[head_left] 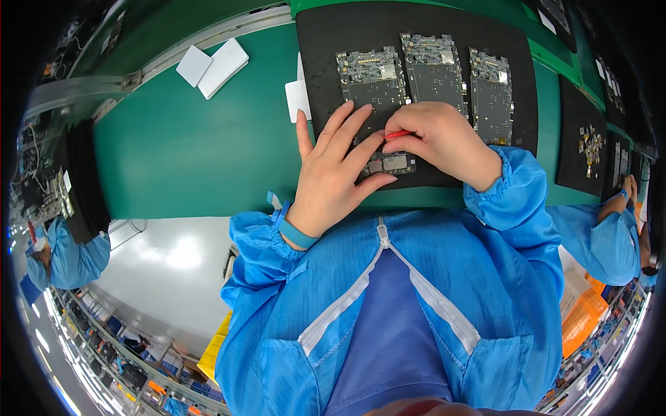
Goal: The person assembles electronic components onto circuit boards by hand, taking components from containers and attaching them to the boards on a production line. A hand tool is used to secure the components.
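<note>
Three dark circuit boards lie side by side on a black mat (316,41). My left hand (335,158) rests with its fingers spread over the lower part of the left circuit board (374,95). In a pinch, my right hand (437,139) holds a slim red tool (397,134), its tip near my left index finger; the tip itself is hidden. Partly behind my right hand is the middle circuit board (436,82). The right circuit board (491,104) lies untouched beside it. A blue band (295,233) circles my left wrist.
White cards (223,68) lie on the green table (187,145), and another white card (297,101) sits at the mat's left edge. To the right, small parts (590,149) are scattered on a second black mat. Co-workers' blue sleeves (598,239) show at both sides.
</note>
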A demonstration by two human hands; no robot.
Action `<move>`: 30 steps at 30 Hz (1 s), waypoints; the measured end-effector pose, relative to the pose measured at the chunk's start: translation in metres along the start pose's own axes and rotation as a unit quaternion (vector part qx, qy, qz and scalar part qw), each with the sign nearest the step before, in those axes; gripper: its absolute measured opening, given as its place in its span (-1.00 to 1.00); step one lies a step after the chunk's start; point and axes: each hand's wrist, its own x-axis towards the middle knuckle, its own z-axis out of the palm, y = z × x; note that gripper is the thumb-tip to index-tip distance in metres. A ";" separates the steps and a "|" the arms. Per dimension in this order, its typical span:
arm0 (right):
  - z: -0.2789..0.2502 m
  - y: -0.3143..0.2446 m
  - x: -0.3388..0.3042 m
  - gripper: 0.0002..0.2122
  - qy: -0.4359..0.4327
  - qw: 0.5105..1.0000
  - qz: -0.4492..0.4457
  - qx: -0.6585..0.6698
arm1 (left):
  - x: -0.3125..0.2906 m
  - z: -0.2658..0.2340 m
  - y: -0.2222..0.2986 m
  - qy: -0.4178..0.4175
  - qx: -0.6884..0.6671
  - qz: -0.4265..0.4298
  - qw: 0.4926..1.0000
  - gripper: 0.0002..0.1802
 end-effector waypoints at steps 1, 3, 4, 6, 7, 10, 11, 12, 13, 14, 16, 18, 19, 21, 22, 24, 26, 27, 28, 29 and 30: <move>0.000 0.000 0.000 -0.85 -0.002 1.000 -0.005 0.002 | 0.000 0.000 0.000 0.001 0.001 0.001 1.000 -0.38; -0.001 -0.002 0.001 -0.85 -0.002 1.000 -0.001 0.004 | 0.001 -0.001 0.000 0.006 0.001 0.002 1.000 -0.38; -0.001 -0.002 0.002 -0.86 -0.002 1.000 0.003 0.007 | 0.001 -0.001 0.001 0.011 0.002 0.003 1.000 -0.39; 0.000 -0.001 0.001 -0.84 -0.002 1.000 -0.003 0.001 | 0.001 -0.002 0.001 0.011 0.001 0.003 1.000 -0.39; 0.000 -0.001 0.001 -0.83 -0.002 1.000 -0.009 -0.005 | 0.001 -0.002 0.001 0.012 0.001 0.003 1.000 -0.39; 0.001 0.000 0.000 -0.83 0.004 1.000 -0.012 0.003 | 0.000 -0.001 0.002 0.014 -0.002 0.001 1.000 -0.40; 0.001 0.000 -0.001 -0.83 0.004 1.000 -0.013 0.003 | 0.000 -0.001 0.002 0.015 -0.002 0.001 1.000 -0.40; 0.001 -0.001 0.000 -0.83 -0.004 1.000 -0.014 -0.002 | -0.001 0.000 0.001 0.013 -0.003 0.002 1.000 -0.39; 0.001 -0.002 0.000 -0.83 -0.011 1.000 -0.015 -0.007 | -0.001 -0.001 0.001 0.011 -0.004 0.003 1.000 -0.39; 0.002 -0.004 0.000 -0.83 -0.012 1.000 -0.015 -0.007 | -0.001 -0.001 0.002 0.011 -0.004 0.003 1.000 -0.39; 0.005 -0.014 -0.001 -0.85 0.012 0.998 0.015 -0.057 | 0.000 -0.001 0.002 0.014 -0.005 -0.009 1.000 -0.38; 0.008 -0.020 -0.005 -0.85 0.024 0.996 0.012 -0.088 | 0.000 -0.001 0.002 0.020 -0.005 -0.009 1.000 -0.38; 0.009 -0.023 -0.006 -0.85 0.037 0.992 0.010 -0.120 | 0.000 0.000 0.002 0.027 -0.006 -0.009 1.000 -0.37; 0.013 -0.023 -0.009 -0.86 0.041 0.990 0.013 -0.131 | 0.000 0.001 0.002 0.035 -0.012 -0.008 0.999 -0.37; 0.014 -0.024 -0.010 -0.88 0.048 0.988 0.017 -0.143 | 0.000 0.001 0.001 0.043 -0.019 -0.005 0.999 -0.36; 0.012 -0.028 -0.012 -0.89 0.044 0.986 0.014 -0.157 | 0.000 0.002 0.001 0.044 -0.019 -0.009 0.999 -0.36; 0.011 -0.028 -0.013 -0.91 0.041 0.984 0.011 -0.172 | -0.001 0.002 0.000 0.045 -0.019 -0.012 0.999 -0.35; 0.010 -0.027 -0.014 -0.92 0.037 0.984 0.010 -0.172 | 0.000 0.003 0.000 0.043 -0.013 -0.010 0.999 -0.33; 0.010 -0.027 -0.014 -0.93 0.034 0.984 0.009 -0.172 | -0.001 0.003 -0.001 0.041 -0.008 -0.007 0.999 -0.32; 0.010 -0.028 -0.014 -0.93 0.034 0.984 0.008 -0.173 | -0.001 0.004 0.000 0.042 -0.008 -0.007 0.999 -0.32; 0.011 -0.028 -0.014 -0.93 0.032 0.984 0.013 -0.174 | -0.002 0.004 0.001 0.044 0.001 -0.008 0.999 -0.31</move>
